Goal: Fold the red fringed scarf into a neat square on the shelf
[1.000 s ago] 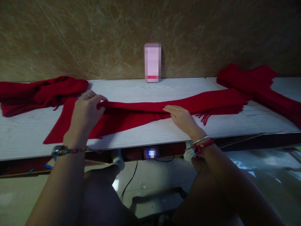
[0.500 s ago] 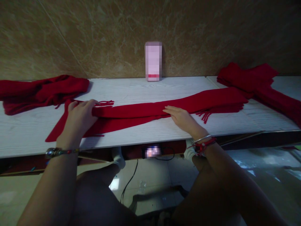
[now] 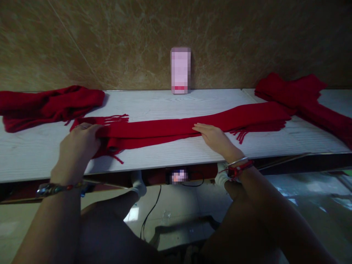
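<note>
A long red scarf [image 3: 154,129] with fringed ends lies lengthwise across the white wood-grain table [image 3: 154,104], folded over on itself into a narrow strip. My left hand [image 3: 79,145] grips the scarf near its left end, fingers curled into the cloth and partly hidden. Fringe shows on both sides of that end, above and below the strip. Flat on the middle of the scarf rests my right hand [image 3: 211,136], fingers stretched out and pressed lightly on the cloth. Towards the right the strip widens, with fringe hanging from its lower edge.
A crumpled red scarf [image 3: 52,106] lies at the left back. More red scarves [image 3: 291,91] are piled at the right, touching the strip's end. A pink phone [image 3: 180,69], its screen blurred, leans on the brown marbled wall [image 3: 132,44]. Below the table edge a small lit device [image 3: 178,176] shows.
My left hand has moved left and down along the scarf, drawing its upper layer over so the strip is narrower. Fringe has come into view at the left end. My right hand stays put.
</note>
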Tool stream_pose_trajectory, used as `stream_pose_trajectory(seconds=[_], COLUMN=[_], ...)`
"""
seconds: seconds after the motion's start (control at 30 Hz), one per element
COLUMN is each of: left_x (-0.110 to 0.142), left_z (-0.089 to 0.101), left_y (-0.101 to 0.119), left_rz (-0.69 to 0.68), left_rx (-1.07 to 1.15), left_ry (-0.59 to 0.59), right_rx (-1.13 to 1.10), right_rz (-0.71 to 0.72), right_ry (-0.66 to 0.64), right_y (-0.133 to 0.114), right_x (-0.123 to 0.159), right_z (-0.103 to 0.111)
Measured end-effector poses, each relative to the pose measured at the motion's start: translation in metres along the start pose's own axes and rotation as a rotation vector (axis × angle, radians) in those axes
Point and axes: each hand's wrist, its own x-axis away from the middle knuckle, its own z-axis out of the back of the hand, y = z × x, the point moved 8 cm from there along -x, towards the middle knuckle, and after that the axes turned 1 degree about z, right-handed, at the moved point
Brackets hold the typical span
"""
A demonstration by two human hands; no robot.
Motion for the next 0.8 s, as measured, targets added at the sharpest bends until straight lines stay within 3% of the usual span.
stream_pose_trajectory(seconds=[0.13,0.37,0.57,0.63,0.73,0.8], left_x=[0.008,-0.001,0.01,0.01,0.006,0.001], left_z=[0.012,-0.011,0.017,0.013,-0.013,-0.025], left_y=[-0.003,0.015,0.002,0.003,0.01,0.008], left_rz=[0.102,-0.189,-0.151,-0.168,-0.216,-0.176], left_rx=[-0.155,-0.078,0.156,0.202,0.25,0.222], left_ry=[0.033,-0.046,0.196,0.129,-0.155,-0.236], right_rx=[0.021,0.036,0.032,0.031,0.022,0.015], right_rz=[-0.006,0.009,-0.032,-0.057,-0.042,-0.024], right_ry=[0.029,0.006,0.091,0.122,0.077,0.032], right_y=[-0.001,0.0,0.003,0.004,0.003,0.003], right_x=[0.0,0.0,0.0,0.0,0.0,0.0], right_z=[0.004,0.001,0.009,0.013,0.01,0.005])
